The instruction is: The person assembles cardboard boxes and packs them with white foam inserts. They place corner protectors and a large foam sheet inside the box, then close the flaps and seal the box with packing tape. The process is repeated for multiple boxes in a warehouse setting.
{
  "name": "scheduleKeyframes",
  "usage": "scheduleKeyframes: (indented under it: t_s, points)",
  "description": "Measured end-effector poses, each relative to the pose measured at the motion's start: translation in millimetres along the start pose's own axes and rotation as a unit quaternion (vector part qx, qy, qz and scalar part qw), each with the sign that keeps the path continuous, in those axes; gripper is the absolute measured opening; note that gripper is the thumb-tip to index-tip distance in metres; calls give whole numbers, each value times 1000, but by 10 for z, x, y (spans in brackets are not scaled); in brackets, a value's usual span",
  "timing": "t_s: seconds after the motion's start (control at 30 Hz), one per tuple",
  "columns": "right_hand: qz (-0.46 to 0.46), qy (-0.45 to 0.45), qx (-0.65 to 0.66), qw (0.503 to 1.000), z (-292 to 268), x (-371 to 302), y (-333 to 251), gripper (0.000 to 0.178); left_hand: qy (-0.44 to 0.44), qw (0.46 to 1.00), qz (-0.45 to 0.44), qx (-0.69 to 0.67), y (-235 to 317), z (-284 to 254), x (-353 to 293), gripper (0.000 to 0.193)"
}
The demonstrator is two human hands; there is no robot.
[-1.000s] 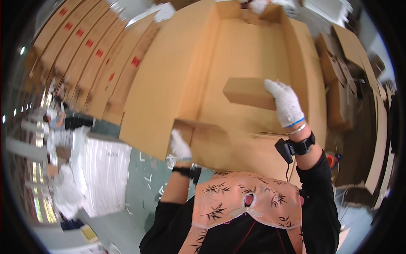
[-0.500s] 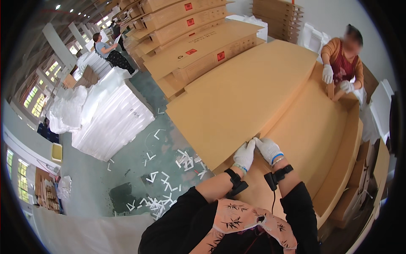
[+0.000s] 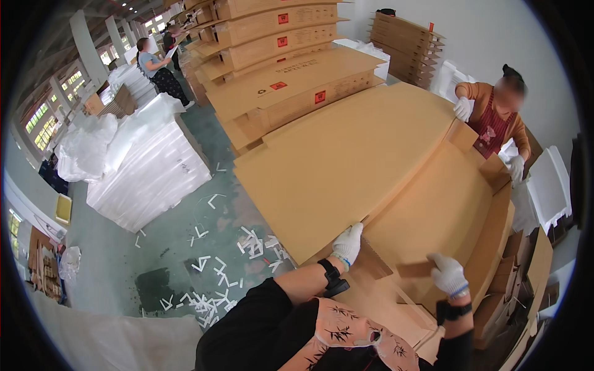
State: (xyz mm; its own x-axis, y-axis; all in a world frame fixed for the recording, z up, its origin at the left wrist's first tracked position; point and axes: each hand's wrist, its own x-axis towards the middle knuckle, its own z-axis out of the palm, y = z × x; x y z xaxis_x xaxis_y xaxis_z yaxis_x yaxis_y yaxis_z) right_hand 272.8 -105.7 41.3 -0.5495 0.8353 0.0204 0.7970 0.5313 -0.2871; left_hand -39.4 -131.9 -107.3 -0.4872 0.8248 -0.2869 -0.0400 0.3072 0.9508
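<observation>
A large brown cardboard carton lies open before me, its wide flap spread to the left and its inner bottom panel bare. My left hand, in a white knit glove, is closed on the edge of the wide flap at the near corner. My right hand, gloved alike, is closed on a small end flap, which is blurred by motion. Another small flap stands beside my left hand. Across the carton, a co-worker's gloved hands touch its far end flaps.
Printed cartons are stacked high beyond the wide flap. A white-wrapped stack stands on the left floor, with white L-shaped strips scattered nearer. Folded cardboard and white foam sheets line the right side. Two people stand far back.
My hands have parted: the right moved right and nearer to a small flap, while the left stays by the wide flap's edge. The co-worker's hands have moved apart, and the view has shifted slightly.
</observation>
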Motion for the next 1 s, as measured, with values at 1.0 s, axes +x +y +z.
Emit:
scheduleKeyframes:
  t_s: [1.0]
  points:
    - [751,211,-292,554,-435,-4501,1143,42,26,991,90,-96,148,-79,261,71]
